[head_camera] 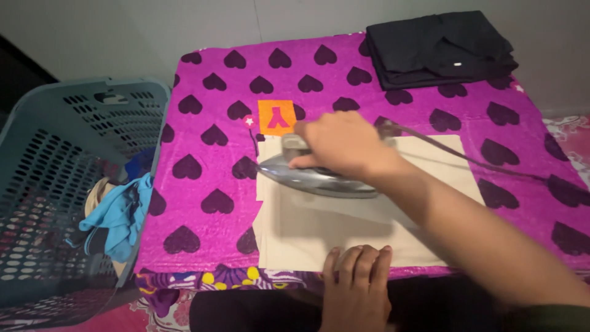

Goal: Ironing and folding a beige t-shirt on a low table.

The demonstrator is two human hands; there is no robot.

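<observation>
My right hand [341, 144] is wrapping around the handle of the metal iron [316, 177], fingers curled over the top and gripping it firmly, and I'm pressing its soleplate flat onto the cream cloth [344, 227], nose pointing left toward the cloth's far-left edge; the arm is reaching in from the lower right, forearm stretched diagonally across the cloth, wrist slightly bent down. My left hand [356, 283] is resting at the near edge of the cloth, fingers together and laid flat, holding nothing, just pinning the fabric down. So I'm judging this as the middle of the pressing pass, with the upper left part under the iron and the near half waiting; the next stroke is asking for a steady glide toward me while that left hand is keeping the cloth taut and clear of the hot plate. The cord [467, 160] is trailing off right across the purple heart-print cover [215, 123]. Folded dark clothes [439, 49] are sitting at the far corner, and a grey laundry basket [67, 184] is standing on the left
</observation>
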